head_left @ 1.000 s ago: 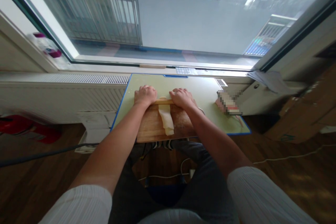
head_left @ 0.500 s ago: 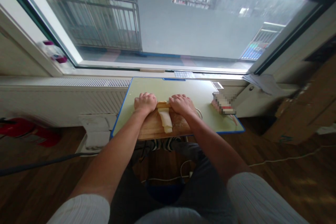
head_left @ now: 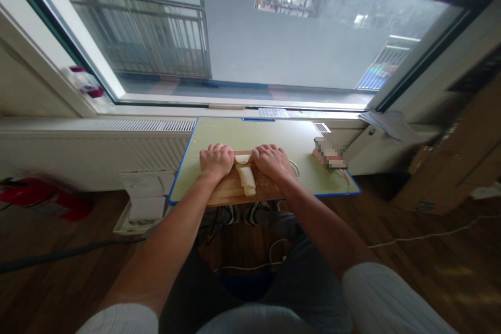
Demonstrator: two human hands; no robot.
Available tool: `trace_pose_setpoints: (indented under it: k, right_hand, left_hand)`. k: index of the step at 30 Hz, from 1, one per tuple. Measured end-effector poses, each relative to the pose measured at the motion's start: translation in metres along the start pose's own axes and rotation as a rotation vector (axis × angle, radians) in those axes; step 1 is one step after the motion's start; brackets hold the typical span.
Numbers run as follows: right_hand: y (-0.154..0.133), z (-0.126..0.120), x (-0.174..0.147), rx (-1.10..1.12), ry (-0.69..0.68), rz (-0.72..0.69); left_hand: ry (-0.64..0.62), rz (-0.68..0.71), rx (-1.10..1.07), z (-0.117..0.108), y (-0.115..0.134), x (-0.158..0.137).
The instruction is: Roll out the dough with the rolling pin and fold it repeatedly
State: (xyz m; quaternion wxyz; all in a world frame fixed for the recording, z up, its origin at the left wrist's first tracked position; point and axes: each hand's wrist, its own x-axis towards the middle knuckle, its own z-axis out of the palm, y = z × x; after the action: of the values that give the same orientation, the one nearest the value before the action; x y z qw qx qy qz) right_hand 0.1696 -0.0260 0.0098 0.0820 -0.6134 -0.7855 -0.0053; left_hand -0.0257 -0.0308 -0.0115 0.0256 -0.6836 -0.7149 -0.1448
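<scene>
A wooden cutting board (head_left: 227,192) lies on the table's near edge, with a metal ring handle (head_left: 295,169) at its right. My left hand (head_left: 217,159) and my right hand (head_left: 273,159) are closed side by side, knuckles up, over the two ends of a rolling pin (head_left: 243,158). Only a short pale stretch of the pin shows between them, and dough seems to curl against it. From there a narrow strip of dough (head_left: 247,180) runs toward me over the board, its near end folded or rolled.
The pale green tabletop (head_left: 219,133) has a blue rim. A blurred-out box-like item (head_left: 332,155) lies at its right. Beyond are a radiator (head_left: 156,148) and a window; a bottle (head_left: 86,83) stands on the sill. A fire extinguisher (head_left: 43,198) lies left, a cardboard box (head_left: 442,167) right.
Between my hands, the brown stretch of the pin now looks pale, with dough curved at it. My hands have shifted very slightly toward me; both stay closed. The view has tilted a little.
</scene>
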Motion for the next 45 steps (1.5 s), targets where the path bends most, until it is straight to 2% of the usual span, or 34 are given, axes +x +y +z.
trace_pose_setpoints:
  k: [12, 21, 27, 31, 39, 43, 45]
  right_hand:
    - [0.009, 0.020, -0.017, 0.057, 0.078, -0.061]
    - [0.034, 0.018, -0.025, 0.114, 0.036, -0.196]
    - [0.037, 0.023, -0.019, 0.111, 0.074, -0.205]
    - [0.037, 0.016, -0.012, 0.095, 0.042, -0.216]
    - [0.032, -0.013, 0.006, 0.118, -0.133, -0.072]
    - [0.031, -0.011, 0.005, 0.118, -0.111, -0.068]
    - [0.031, -0.009, 0.001, 0.127, -0.071, -0.071]
  left_hand:
    - [0.045, 0.074, -0.066, 0.001, -0.002, -0.027]
    - [-0.083, 0.192, -0.148, -0.012, -0.022, -0.032]
    - [-0.071, 0.220, -0.194, -0.015, -0.024, -0.028]
    - [-0.066, 0.266, -0.252, -0.022, -0.018, -0.023]
    - [-0.251, 0.274, -0.343, -0.024, -0.012, 0.007]
    - [-0.370, 0.304, -0.527, -0.019, -0.016, 0.027]
    - [-0.368, 0.292, -0.544, -0.017, -0.015, 0.036]
